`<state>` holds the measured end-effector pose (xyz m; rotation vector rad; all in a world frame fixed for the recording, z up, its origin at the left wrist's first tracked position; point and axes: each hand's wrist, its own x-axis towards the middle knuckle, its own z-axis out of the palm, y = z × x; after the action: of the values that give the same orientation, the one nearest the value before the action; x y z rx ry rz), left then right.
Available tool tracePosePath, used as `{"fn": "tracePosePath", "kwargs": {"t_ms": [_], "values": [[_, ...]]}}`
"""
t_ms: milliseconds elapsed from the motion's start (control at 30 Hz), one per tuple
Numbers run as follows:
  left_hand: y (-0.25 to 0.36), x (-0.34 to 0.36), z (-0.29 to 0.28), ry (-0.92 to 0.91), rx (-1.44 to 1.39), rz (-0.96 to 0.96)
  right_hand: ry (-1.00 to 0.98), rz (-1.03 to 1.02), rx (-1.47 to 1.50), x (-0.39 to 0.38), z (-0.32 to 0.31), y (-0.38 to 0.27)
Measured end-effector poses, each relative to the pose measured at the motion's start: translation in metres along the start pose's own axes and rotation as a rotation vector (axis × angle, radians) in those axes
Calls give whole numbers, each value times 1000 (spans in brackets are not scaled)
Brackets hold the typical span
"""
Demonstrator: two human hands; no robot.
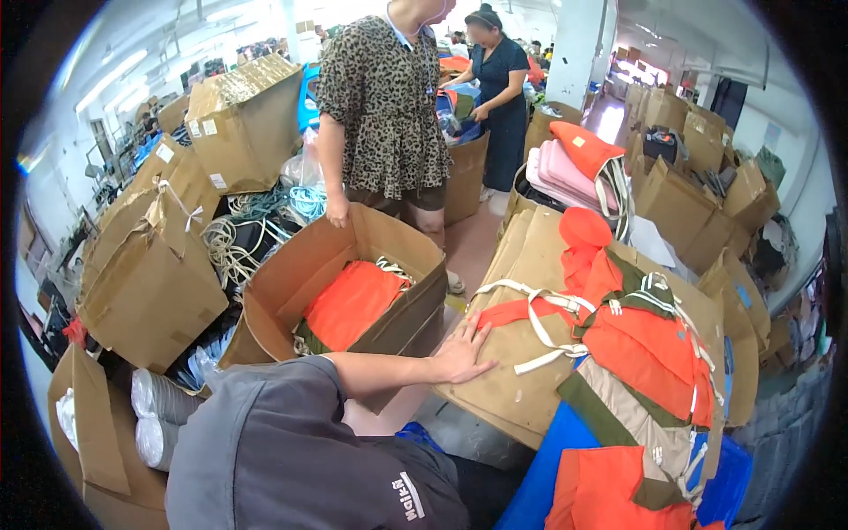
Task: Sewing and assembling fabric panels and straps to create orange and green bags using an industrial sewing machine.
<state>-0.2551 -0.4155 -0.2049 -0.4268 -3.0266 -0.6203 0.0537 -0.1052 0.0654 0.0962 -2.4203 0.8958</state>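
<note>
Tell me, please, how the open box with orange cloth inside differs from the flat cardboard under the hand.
The box has raised walls, while the cardboard lies flat. The box holds orange cloth inside; the cardboard carries a larger cloth pile on top. Both are brown.

And over on the left, tangled cream cords (231, 250) lie beside a big cardboard carton (150, 300), a white pillar (576, 53) rising behind!

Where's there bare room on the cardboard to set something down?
Near patch: bare cardboard between the left hand, the white strap and the near edge. Far patch: beyond the strap, left of the round orange piece. Crowded: the right side, heaped with orange, olive and beige cloth.
</note>
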Motion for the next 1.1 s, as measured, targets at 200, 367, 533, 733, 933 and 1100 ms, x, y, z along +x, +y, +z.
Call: {"fn": "tracePosePath", "kwargs": {"t_ms": [200, 367, 533, 733, 933, 1100], "values": [[2, 4, -9, -58, 76, -38, -6, -12, -21, 10, 3, 2], [2, 38, -52, -96, 211, -182, 1, 27, -58, 2, 0, 1], [-42, 192, -160, 587, 131, -38, 95, 14, -47, 0, 19, -2], [-28, 232, -239, 771, 166, -43, 163, 19, -38, -8, 27, -1], [43, 142, -90, 344, 143, 437, 138, 68, -72, -17, 23, -8], [55, 66, -13, 156, 64, 707, 132, 97, -90, -24, 25, -16]]}}
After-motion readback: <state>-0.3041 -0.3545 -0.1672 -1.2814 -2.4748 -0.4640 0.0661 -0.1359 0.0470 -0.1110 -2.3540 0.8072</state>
